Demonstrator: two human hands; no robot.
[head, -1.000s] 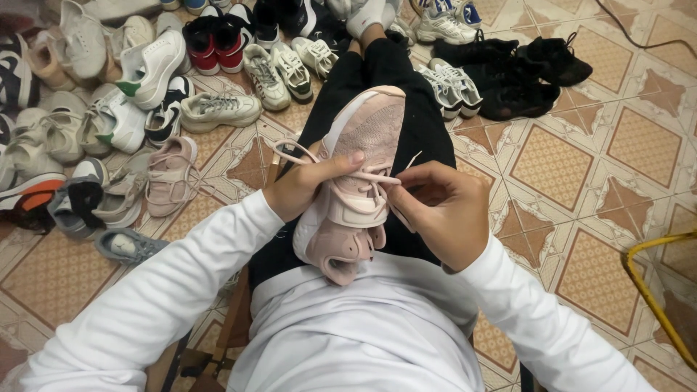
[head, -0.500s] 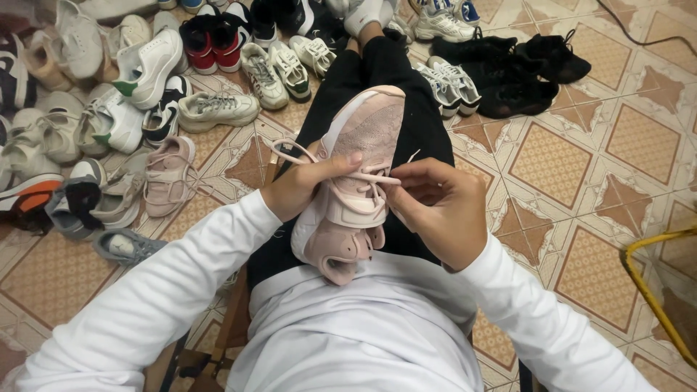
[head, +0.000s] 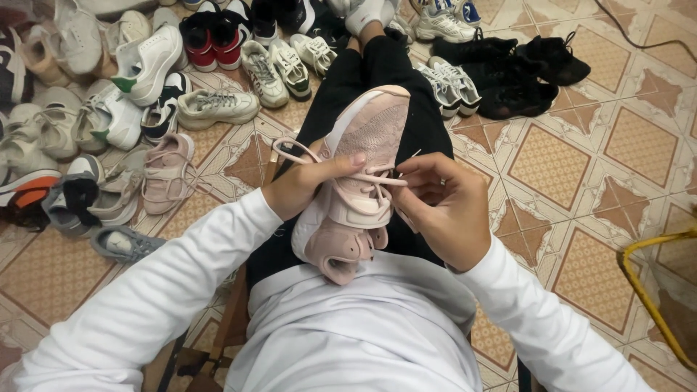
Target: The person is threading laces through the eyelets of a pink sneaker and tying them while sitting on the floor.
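Pink sneaker (head: 356,181) on the lap, heel half hidden by both hands; left hand (head: 305,185) fingers pinch its pale lace (head: 377,178), right hand (head: 439,210) fingers curl, grip unclear.

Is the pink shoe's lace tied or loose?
Loose: on the pink shoe, one lace loops free past the left hand, and the right hand pinches another strand. No knot shows.

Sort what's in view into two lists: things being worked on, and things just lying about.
In hand:
pink shoe on the lap
its pink lace
left hand, thumb pressing the lace
right hand, pinching the lace

Lying about:
second pink shoe on the floor
black shoes
white shoes
yellow frame
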